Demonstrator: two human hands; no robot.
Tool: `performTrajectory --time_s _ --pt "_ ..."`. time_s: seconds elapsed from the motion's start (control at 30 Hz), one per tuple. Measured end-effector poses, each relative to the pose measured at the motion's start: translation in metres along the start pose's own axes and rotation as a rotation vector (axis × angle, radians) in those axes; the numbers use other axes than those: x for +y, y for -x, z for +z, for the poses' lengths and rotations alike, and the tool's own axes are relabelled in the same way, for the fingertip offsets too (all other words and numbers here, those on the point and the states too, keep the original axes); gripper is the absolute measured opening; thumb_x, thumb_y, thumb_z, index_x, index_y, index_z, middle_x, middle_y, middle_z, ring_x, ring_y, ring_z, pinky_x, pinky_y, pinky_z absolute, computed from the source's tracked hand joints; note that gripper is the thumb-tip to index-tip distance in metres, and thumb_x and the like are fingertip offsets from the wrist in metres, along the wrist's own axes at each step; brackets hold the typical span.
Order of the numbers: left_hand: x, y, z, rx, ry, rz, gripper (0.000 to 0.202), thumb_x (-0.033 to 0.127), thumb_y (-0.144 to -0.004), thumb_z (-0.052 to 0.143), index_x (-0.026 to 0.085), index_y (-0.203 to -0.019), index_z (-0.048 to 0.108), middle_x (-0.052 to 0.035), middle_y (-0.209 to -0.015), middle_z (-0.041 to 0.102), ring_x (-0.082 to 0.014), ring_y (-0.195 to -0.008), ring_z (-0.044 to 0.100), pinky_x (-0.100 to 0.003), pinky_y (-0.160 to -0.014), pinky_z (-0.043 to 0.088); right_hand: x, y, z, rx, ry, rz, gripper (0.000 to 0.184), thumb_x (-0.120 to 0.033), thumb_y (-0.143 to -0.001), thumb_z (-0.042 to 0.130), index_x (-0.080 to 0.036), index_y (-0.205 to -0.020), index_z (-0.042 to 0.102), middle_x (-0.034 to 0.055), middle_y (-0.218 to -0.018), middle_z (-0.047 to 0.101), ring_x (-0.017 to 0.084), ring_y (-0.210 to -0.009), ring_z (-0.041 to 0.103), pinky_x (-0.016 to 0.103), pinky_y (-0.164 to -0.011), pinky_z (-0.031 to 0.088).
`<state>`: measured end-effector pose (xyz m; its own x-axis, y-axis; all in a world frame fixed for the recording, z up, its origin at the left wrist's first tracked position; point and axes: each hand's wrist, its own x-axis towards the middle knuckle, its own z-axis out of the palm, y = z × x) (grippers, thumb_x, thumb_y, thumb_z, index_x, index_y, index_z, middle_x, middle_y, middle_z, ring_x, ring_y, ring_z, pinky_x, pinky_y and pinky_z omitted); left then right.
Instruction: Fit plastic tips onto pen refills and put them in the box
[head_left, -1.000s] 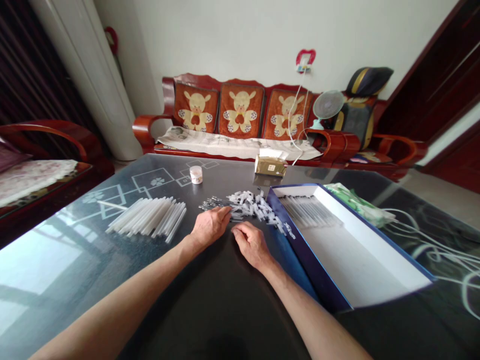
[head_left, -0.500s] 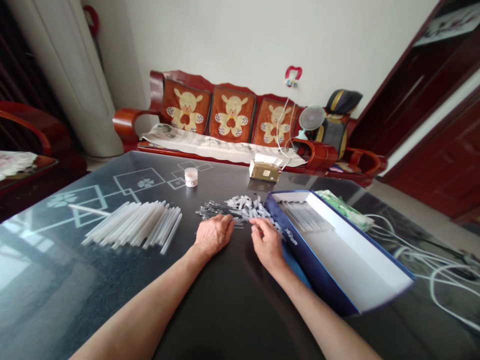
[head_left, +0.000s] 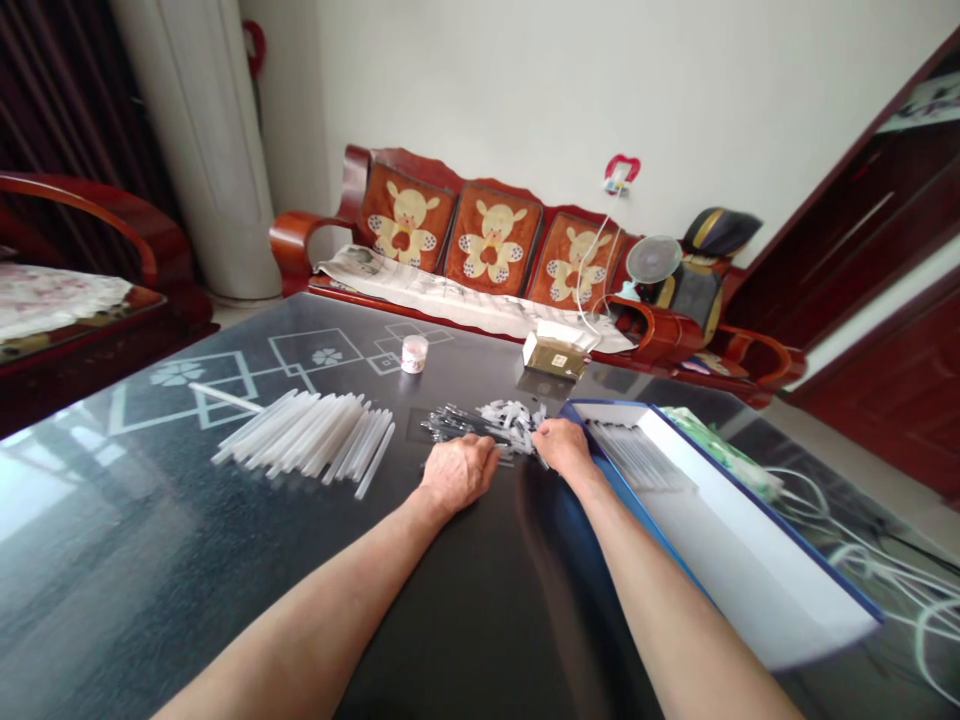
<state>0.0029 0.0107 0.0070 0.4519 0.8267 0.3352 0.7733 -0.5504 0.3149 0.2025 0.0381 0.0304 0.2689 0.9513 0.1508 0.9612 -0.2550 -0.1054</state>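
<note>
My left hand point(head_left: 457, 470) lies knuckles-up on the dark glass table point(head_left: 465, 620), fingers curled, its tips at a heap of thin dark refills point(head_left: 448, 421). My right hand point(head_left: 561, 446) rests on a pile of small clear plastic caps point(head_left: 514, 417), fingers bent down into the pile; what they hold, if anything, is hidden. Just right of that hand lies an open blue box with a white inside point(head_left: 742, 560), holding a row of clear tubes point(head_left: 637, 455) at its far end. A fanned bundle of white tubes point(head_left: 311, 438) lies to the left.
A small white jar point(head_left: 413, 353) and a brown tissue box point(head_left: 556, 352) stand farther back on the table. A green packet point(head_left: 720, 455) and white cables point(head_left: 885, 560) lie right of the box. A red wooden sofa point(head_left: 480, 240) is behind, with a white column point(head_left: 214, 150) at left.
My right hand has moved forward from the bare table onto the pile of clear caps. The left hand has stayed by the dark refills. The camera has shifted.
</note>
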Motion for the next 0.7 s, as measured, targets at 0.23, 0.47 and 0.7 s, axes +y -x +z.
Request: performTrajectory --time_s 0.23,0.47,0.7 --pt "-0.001 0.0 0.004 0.038 -0.021 -0.004 0.037 0.04 -0.098 0.035 0.029 -0.128 0.053 -0.0041 -0.091 0.067 -0.0196 -0.077 0.067 -0.026 -0.063 0.047 0.002 0.028 -0.001 0.223 -0.325 -0.073 0.033 -0.024 -0.088 0.042 -0.014 -0.106 0.069 0.0139 -0.104 0.069 0.022 -0.098 0.064 0.031 -0.088 0.046" --pt "-0.003 0.0 0.005 0.077 -0.009 0.042 0.036 0.036 -0.098 0.033 0.026 -0.125 0.055 -0.0044 -0.088 0.065 -0.0171 -0.081 0.066 -0.022 -0.062 0.046 -0.035 0.059 0.031 0.216 -1.506 0.079 0.041 -0.048 -0.076 0.064 -0.018 -0.103 0.061 0.0034 -0.082 0.068 0.019 -0.077 0.065 0.03 -0.065 0.053" --pt "-0.004 0.002 0.006 0.084 0.007 0.056 0.034 0.037 -0.098 0.034 0.027 -0.122 0.056 -0.0036 -0.088 0.065 -0.0174 -0.08 0.066 -0.023 -0.064 0.048 -0.036 0.057 0.037 0.095 -1.72 0.08 0.035 -0.04 -0.069 0.074 -0.019 -0.096 0.063 0.003 -0.09 0.071 0.016 -0.078 0.065 0.027 -0.065 0.052"
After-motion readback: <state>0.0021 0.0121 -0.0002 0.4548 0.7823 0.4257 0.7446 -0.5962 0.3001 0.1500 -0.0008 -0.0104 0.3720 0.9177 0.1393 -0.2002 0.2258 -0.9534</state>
